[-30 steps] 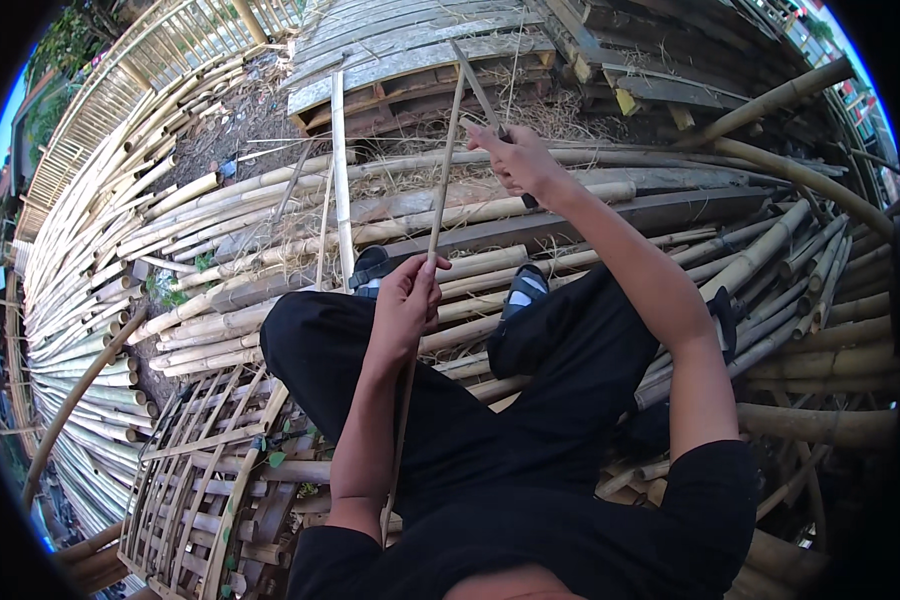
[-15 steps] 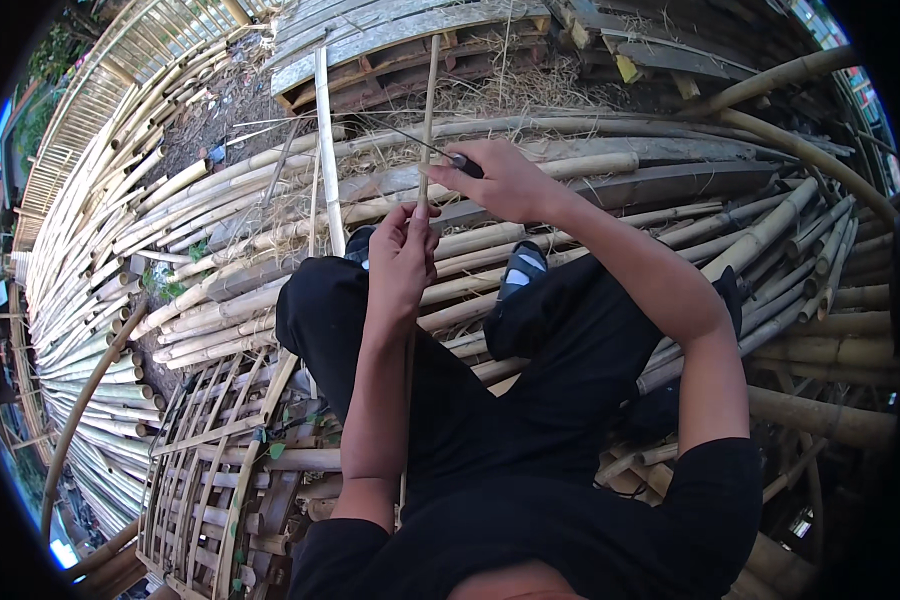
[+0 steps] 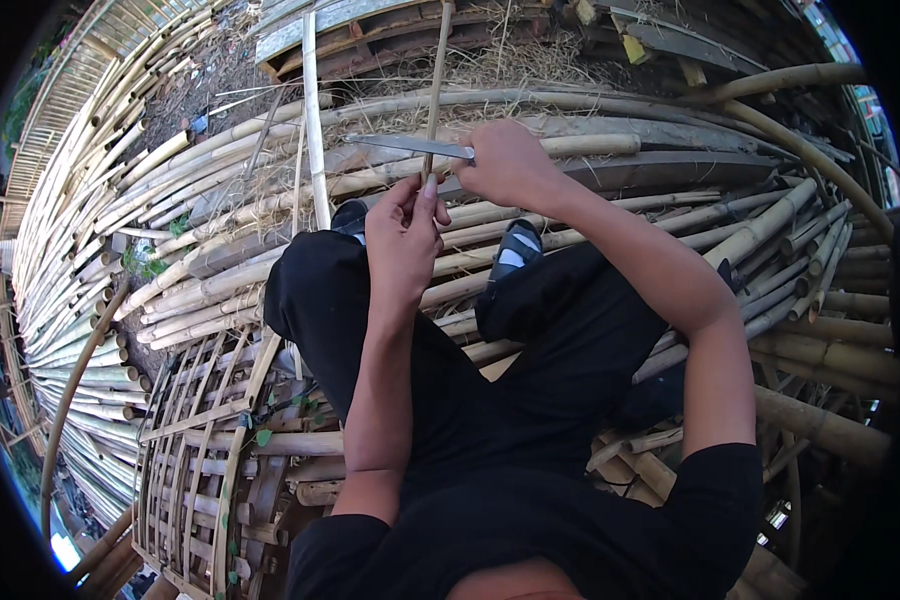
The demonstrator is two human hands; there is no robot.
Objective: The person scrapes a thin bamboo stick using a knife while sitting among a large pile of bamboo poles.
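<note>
My left hand (image 3: 406, 220) is closed around a thin bamboo strip (image 3: 437, 85), which rises away from me past the fingertips. Its lower part is hidden behind my left forearm. In my right hand (image 3: 507, 165) I grip a knife; its handle is mostly covered by my fingers. The knife blade (image 3: 407, 145) points left, its flat side showing, and crosses the strip just beyond my left fingertips. Blade and strip seem to touch.
A pale, wider bamboo slat (image 3: 315, 120) stands left of my hands. Long bamboo poles (image 3: 590, 146) lie across the ground beyond my feet. At lower left is a bamboo lattice (image 3: 195, 450), and a wooden pallet (image 3: 355, 50) sits at the far side.
The knife has moved nearer my left fingers along the strip, and its blade has turned from edge-on to show its broad side. Both hands keep their holds. The view has shifted slightly.
</note>
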